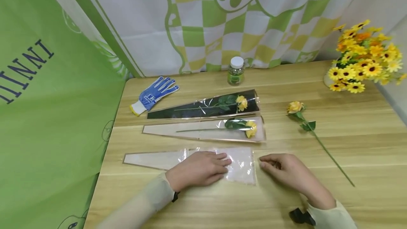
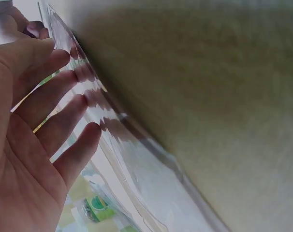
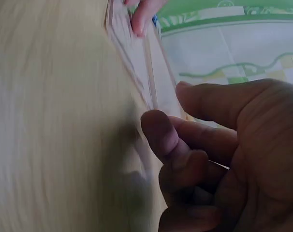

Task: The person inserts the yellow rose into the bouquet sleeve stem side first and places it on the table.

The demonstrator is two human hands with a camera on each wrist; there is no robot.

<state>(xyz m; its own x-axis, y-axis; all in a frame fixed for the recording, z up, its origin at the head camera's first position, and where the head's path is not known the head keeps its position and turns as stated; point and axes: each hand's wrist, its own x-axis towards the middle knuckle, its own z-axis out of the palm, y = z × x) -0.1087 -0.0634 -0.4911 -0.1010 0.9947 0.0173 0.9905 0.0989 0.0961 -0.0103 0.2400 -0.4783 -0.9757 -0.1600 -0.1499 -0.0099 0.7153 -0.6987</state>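
Observation:
An empty tapered flower sleeve point(image 1: 243, 165), clear in front with a pale backing, lies flat on the table. My left hand point(image 1: 201, 169) rests on its wide half with fingers extended; the left wrist view has those fingertips point(image 2: 92, 133) touching the film. Just off the sleeve's wide end is my right hand point(image 1: 286, 170), its fingers loosely bent. In the right wrist view, thumb and forefinger of the right hand point(image 3: 209, 145) stand apart with nothing between them. A single yellow rose point(image 1: 295, 107) with a long green stem lies loose to the right of that hand.
Behind lie a white-backed sleeve point(image 1: 206, 135) and a black-backed sleeve point(image 1: 190, 111), each holding a yellow rose. Farther back are a blue glove point(image 1: 157, 93), a white-capped jar point(image 1: 236, 71) and a pot of yellow flowers point(image 1: 362, 59). Curtains border the wooden table point(image 1: 365, 137).

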